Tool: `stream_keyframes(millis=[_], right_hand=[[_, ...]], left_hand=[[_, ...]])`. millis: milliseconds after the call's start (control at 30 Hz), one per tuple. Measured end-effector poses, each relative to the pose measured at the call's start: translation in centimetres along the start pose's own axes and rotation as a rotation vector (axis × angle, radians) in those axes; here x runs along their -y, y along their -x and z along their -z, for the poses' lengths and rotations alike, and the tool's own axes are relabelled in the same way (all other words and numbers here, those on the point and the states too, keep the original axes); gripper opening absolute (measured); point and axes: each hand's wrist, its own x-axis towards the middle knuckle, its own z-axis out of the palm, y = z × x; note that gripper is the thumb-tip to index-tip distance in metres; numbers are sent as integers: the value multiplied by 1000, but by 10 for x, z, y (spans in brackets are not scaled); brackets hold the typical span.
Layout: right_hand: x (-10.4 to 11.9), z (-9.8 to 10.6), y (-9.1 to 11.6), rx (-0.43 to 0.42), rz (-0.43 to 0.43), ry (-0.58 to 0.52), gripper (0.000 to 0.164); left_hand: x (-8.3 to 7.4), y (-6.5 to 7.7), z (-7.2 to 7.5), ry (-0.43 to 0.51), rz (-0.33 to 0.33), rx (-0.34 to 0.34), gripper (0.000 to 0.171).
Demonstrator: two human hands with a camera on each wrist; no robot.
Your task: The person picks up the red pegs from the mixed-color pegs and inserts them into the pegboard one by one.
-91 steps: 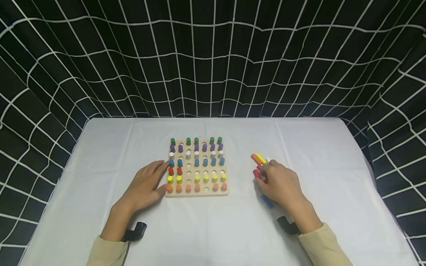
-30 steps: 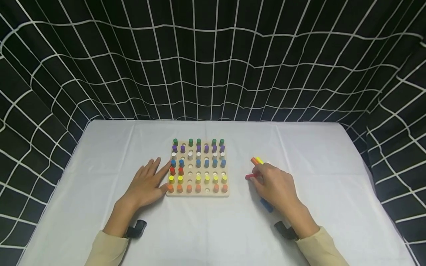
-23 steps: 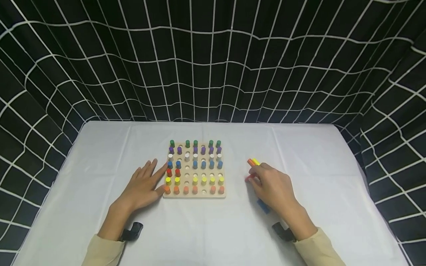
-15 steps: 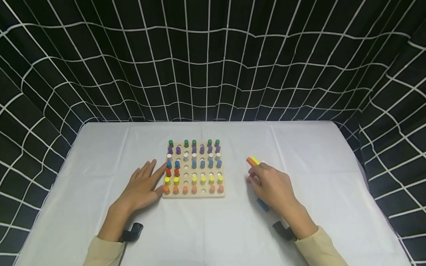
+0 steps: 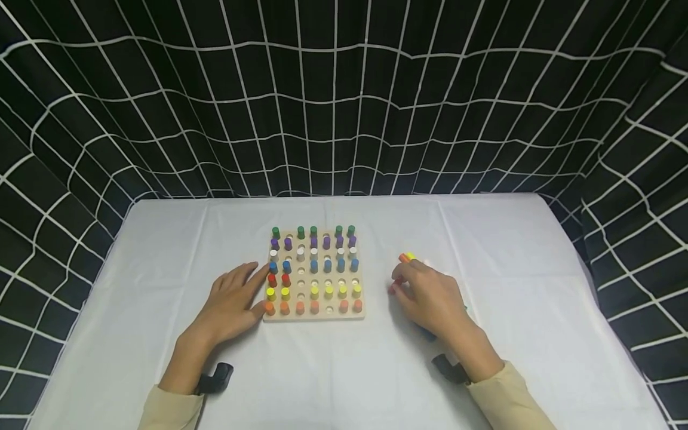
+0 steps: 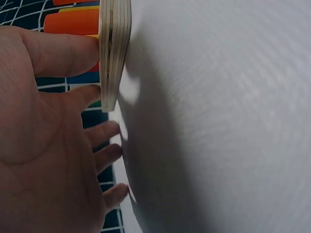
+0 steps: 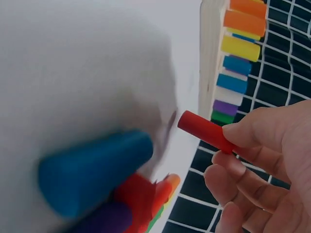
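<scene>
A wooden pegboard (image 5: 322, 318) with rows of coloured pegs lies on the white table, some of its holes bare, several in the red row. Along its left side rests my left hand (image 5: 228, 304), thumb and index finger touching the board's edge (image 6: 114, 58), other fingers spread on the cloth. Right of the board, my right hand (image 5: 432, 298) pinches a red peg (image 7: 204, 130) between thumb and fingers, raised above the cloth in the right wrist view. Loose pegs lie below and behind that hand: a blue peg (image 7: 95, 170), a purple peg (image 7: 104, 218) and red ones (image 7: 135, 201).
An orange peg (image 5: 404, 258) and a yellow peg (image 5: 411, 255) stick out beyond the right hand, which hides much of the loose pile. White tablecloth (image 5: 387, 382) surrounds the board. A black curtain with white grid lines (image 5: 344, 119) rises behind and beside the table.
My right hand took up the red peg from the loose pile, turned it, and has now shifted slightly left towards the board. The left hand stays at the board's left edge.
</scene>
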Motion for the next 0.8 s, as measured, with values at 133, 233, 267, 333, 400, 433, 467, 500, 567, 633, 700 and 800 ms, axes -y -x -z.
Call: stream_keyframes(millis=[133,233,267,333,400,433,467,500,567,633,700,800], right_hand=[[7,-2,-5,-8,11,7,7],[11,-2,-8,6,7,11,8],[12,-2,-9,15,3,11,8],[15,-2,-12,30,-1,14,8],[17,-3,-14,32,7,17,8],[18,-3,-15,32,12,15,8],[19,-4,-17,27,21,13,8],[21,-4,-18,18,34,12,8],[24,-5,-21,2,57,3,8],[28,-6,-24,-9,75,-10,10],[32,-6,-25,-13,81,-23,13],[37,-6,-27,-15,86,-37,15]], left_hand=[[0,1,3,-2,-22,-17,73],[1,0,3,5,-28,-15,73],[1,-1,3,9,-27,-12,73],[1,-1,3,14,-25,-3,73],[1,-1,2,16,-23,4,74],[1,-1,2,16,-21,6,74],[2,-1,2,15,-19,6,74],[2,-1,2,13,-17,6,74],[2,0,1,11,-11,3,74],[2,0,1,13,-8,1,74],[1,-1,0,22,-11,4,74],[2,-2,-1,27,-24,7,74]])
